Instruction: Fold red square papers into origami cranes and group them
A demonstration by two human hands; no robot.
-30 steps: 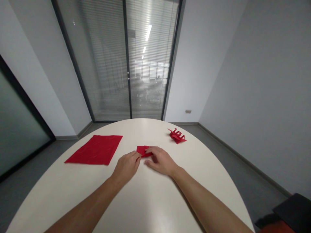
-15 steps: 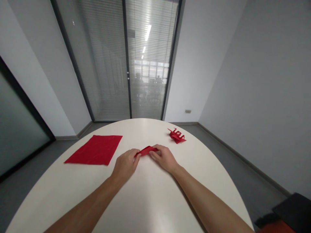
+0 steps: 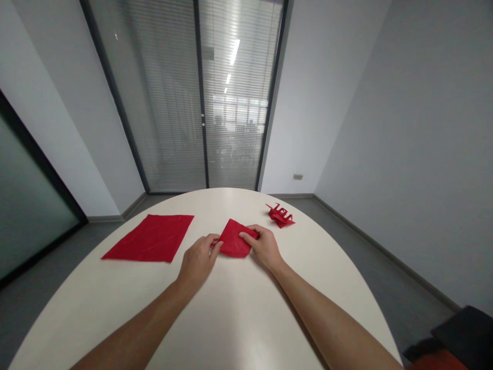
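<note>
Between my hands is a folded piece of red paper point(image 3: 234, 240), tilted so that a broad flat face shows, with one corner pointing away from me. My left hand point(image 3: 199, 257) pinches its left corner between thumb and fingers. On the other side my right hand point(image 3: 265, 246) grips the right part, thumb lying on the face and fingers behind, partly hidden. A larger red sheet point(image 3: 150, 239), faintly creased, lies flat to the left of my hands. Beyond my right hand sits a red folded-paper piece point(image 3: 281, 217) with several raised, pointed parts.
Everything rests on a round white table point(image 3: 231, 308), its curved edge running around both sides. Behind it stand a glass partition with blinds point(image 3: 173, 128) and pale walls. A dark object with some orange point(image 3: 462, 339) is at the lower right, off the table.
The folded red paper has turned from nearly edge-on to showing its broad face. Both hands keep hold, with the right thumb now on that face. The other red paper pieces have not moved.
</note>
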